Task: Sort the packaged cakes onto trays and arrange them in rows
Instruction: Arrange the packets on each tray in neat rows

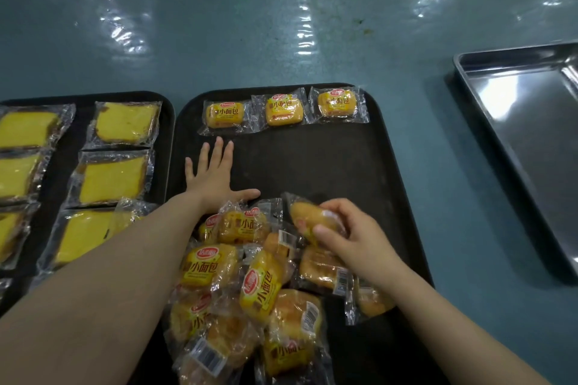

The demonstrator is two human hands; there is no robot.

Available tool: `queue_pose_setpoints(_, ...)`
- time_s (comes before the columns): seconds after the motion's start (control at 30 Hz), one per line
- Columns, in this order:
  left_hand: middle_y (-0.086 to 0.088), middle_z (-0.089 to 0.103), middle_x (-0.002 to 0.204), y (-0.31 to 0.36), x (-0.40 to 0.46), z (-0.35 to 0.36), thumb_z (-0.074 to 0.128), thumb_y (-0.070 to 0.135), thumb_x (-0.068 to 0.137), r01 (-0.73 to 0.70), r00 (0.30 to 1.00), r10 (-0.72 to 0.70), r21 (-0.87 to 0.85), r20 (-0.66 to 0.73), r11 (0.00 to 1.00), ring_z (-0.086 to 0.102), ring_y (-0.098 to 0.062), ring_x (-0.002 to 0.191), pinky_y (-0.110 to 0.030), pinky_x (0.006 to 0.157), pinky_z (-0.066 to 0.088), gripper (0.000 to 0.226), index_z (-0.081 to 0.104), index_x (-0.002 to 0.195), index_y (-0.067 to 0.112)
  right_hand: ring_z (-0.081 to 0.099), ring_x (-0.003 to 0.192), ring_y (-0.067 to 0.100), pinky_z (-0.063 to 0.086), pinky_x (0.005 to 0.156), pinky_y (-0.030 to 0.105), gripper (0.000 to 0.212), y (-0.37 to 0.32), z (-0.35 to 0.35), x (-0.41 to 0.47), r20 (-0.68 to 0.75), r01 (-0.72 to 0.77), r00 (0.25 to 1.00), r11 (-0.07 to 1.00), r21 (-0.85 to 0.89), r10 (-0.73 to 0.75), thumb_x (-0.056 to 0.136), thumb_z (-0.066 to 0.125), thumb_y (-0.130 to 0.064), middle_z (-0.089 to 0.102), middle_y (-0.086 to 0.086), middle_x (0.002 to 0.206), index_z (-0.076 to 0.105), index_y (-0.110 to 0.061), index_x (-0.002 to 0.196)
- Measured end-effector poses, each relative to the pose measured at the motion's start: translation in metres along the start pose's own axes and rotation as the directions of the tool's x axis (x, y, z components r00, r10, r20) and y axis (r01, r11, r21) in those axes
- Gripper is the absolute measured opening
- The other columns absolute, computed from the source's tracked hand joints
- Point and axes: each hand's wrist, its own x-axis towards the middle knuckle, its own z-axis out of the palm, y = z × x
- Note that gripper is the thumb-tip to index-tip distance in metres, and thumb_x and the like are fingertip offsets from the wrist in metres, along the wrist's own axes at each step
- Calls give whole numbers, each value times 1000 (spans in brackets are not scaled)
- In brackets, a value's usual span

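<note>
Three bun packets (283, 109) line the black tray's (359, 166) far edge; right hand (353, 234) grips a fourth bun packet (309, 217), left hand (215, 176) flat, fingers spread.

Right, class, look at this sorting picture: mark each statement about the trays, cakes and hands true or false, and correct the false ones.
1. Three small wrapped cakes lie in a row at the far edge of the middle black tray. True.
2. The right hand rests flat and empty. False: it grips a wrapped cake.
3. The left hand lies flat on the tray with fingers spread. True.
4. The metal tray on the right is full of cakes. False: no cakes show in it.
5. The left black tray holds yellow slice cakes. True.
</note>
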Motion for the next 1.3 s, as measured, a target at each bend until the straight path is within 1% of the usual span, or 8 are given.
queue_pose_setpoints(0.07,4,-30,153,0,0,1,50,84,62,-2,1000,2,0,-1,1000,-28,-21,139,-50,104,-19,124,-23,145,28,65,90,5,57,79,38,25,5,-6,9,-124,-69,990,998,4,69,85,62,-43,67,-10,98,60,-33,107)
queue_pose_setpoints(0.17,4,-31,153,-1,1,2,50,84,62,-12,1000,12,-7,-5,1000,-29,-21,138,-50,104,-19,124,-23,145,29,58,106,3,51,87,27,38,14,-13,24,-281,-122,954,992,-33,108,86,65,-38,60,-16,116,52,-34,121)
queue_pose_setpoints(0.3,4,-31,153,-2,2,2,49,85,61,-12,1000,12,-6,-7,1000,-28,-21,138,-49,103,-19,124,-23,145,29,35,131,10,29,105,27,69,22,-11,29,-408,-134,912,902,-411,-51,86,65,-38,40,-6,144,30,-28,145)
queue_pose_setpoints(0.43,3,-31,153,-2,1,2,50,84,62,-11,1000,11,-3,-17,1000,-29,-20,137,-48,102,-20,124,-23,145,28,1,147,18,7,117,39,56,20,1,21,-91,102,965,668,-737,-248,95,37,-44,13,-6,158,25,-30,149)
queue_pose_setpoints(0.6,3,-29,154,0,1,2,52,83,63,5,1000,-5,3,-14,1000,-28,-22,139,-50,104,-18,124,-22,146,27,-32,140,19,-12,114,42,59,30,5,27,214,264,965,577,-773,-154,94,16,-58,-21,-14,156,-5,-46,148)
queue_pose_setpoints(0.83,3,-29,154,0,0,1,52,83,63,3,1000,-3,3,-16,1000,-28,-21,139,-49,103,-19,124,-22,146,28,-26,142,33,-7,114,55,70,32,-18,59,100,147,985,397,-906,-137,93,29,-59,-27,4,157,-11,-42,148)
queue_pose_setpoints(1.03,4,-31,153,0,-1,1,52,83,62,4,1000,-4,-3,-17,1000,-31,-19,137,-49,103,-19,125,-22,146,29,15,142,33,19,113,47,75,27,5,36,-49,48,983,510,-859,-175,90,39,-60,13,10,156,10,-29,151)
queue_pose_setpoints(1.3,4,-31,152,1,-1,0,54,81,63,7,1000,-7,-3,-4,1000,-31,-19,136,-50,105,-19,124,-23,145,28,-30,141,27,-11,114,44,86,40,-10,82,3,73,989,468,-881,-149,86,20,-70,-32,7,153,-24,-27,146)
